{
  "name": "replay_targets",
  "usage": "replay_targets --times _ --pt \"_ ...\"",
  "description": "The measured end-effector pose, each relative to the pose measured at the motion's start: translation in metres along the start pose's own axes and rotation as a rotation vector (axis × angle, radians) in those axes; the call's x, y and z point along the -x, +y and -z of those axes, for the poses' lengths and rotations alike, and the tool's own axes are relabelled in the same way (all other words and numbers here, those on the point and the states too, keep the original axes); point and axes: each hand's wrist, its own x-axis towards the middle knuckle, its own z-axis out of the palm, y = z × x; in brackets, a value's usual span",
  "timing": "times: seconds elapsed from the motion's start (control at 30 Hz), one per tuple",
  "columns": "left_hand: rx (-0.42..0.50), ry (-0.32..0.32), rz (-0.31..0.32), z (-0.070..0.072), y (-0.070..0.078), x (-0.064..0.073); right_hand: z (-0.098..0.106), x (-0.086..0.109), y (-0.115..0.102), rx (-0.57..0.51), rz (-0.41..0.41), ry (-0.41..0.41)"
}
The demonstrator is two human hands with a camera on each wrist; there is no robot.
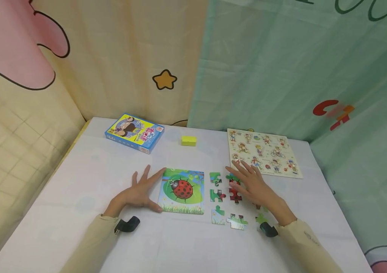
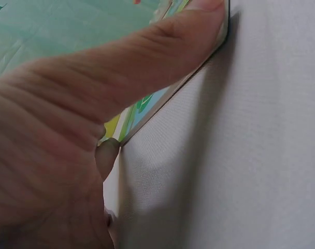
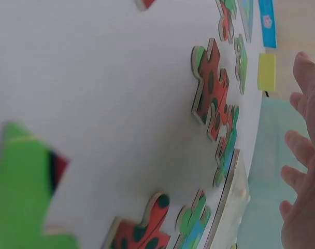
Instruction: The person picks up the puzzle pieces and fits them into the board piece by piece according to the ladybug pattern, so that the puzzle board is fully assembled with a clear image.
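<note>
A square ladybug picture board lies flat on the table. My left hand spans its left edge, index fingertip by the upper corner and thumb at the lower one. In the left wrist view the thumb lies against the board's edge. To the right of the board, jigsaw pieces lie apart in loose rows, some red with dark spots, others green. My right hand is over the right-hand pieces with fingers extended, partly hiding them. The right wrist view shows a red piece below that hand, nothing in its fingers.
A blue and yellow box lies at the back left. Near the back middle sits a small yellow block. A cream board with cartoon figures lies at the back right, close to the right fingertips. Curtains hang behind the table.
</note>
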Motion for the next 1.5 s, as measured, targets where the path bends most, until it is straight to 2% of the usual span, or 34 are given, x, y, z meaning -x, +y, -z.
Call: replay_targets --times 0.13,0.2,0.33,0.57,0.9,1.2,1.5 --pt "-0.008 -0.003 -0.012 -0.001 0.0 0.0 -0.002 -0.015 -0.002 -0.071 0.079 -0.039" --pt "-0.016 -0.003 -0.014 -0.001 0.0 -0.001 -0.004 -0.021 -0.002 -0.07 0.106 -0.057" --pt "-0.034 -0.002 -0.015 -0.002 -0.001 -0.002 -0.007 -0.034 -0.001 -0.111 0.146 -0.086" --pt "-0.026 -0.01 -0.006 -0.005 -0.002 -0.001 -0.009 -0.048 -0.002 -0.274 0.188 -0.188" --pt "-0.029 -0.019 -0.007 -0.004 -0.003 -0.002 -0.01 -0.061 0.001 -0.279 0.144 -0.239" --pt "-0.039 -0.018 0.003 -0.002 -0.001 -0.002 -0.009 -0.062 -0.006 -0.183 0.158 -0.225" --pt "-0.039 -0.02 0.01 -0.002 -0.002 -0.001 -0.011 -0.061 -0.009 -0.188 0.164 -0.222"
